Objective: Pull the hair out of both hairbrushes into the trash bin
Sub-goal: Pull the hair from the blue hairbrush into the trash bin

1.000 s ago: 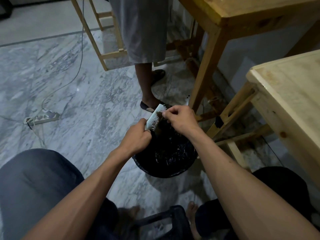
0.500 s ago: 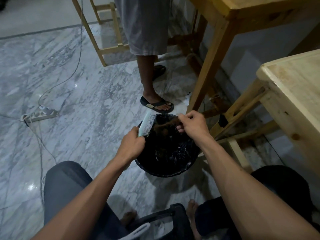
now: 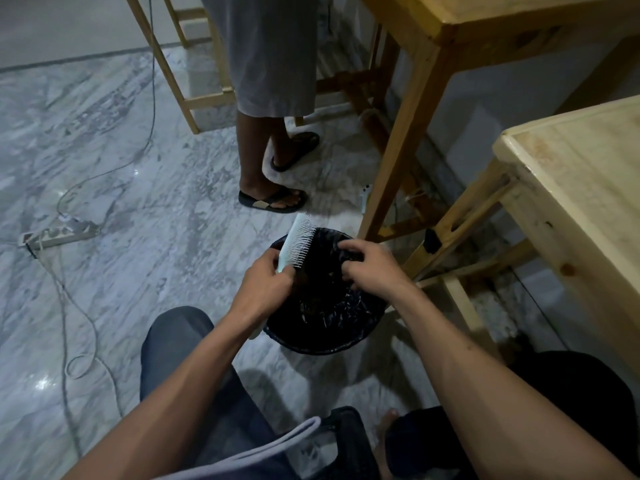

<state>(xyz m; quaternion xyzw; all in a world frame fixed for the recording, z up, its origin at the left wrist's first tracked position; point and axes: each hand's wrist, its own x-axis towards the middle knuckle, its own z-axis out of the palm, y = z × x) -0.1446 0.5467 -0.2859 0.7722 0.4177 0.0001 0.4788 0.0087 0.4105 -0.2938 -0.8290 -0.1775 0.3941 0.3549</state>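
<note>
Gripping the hairbrush low on its body, my left hand tilts it bristles-right above the far-left rim of the trash bin. My right hand has pulled away from the bristles since half a second ago and now hangs over the bin's mouth, fingers curled; whether hair is pinched in them I cannot tell. That clump looks ready to drop. Marble floor lies open left; a table leg crowds the bin's far-right side.
</note>
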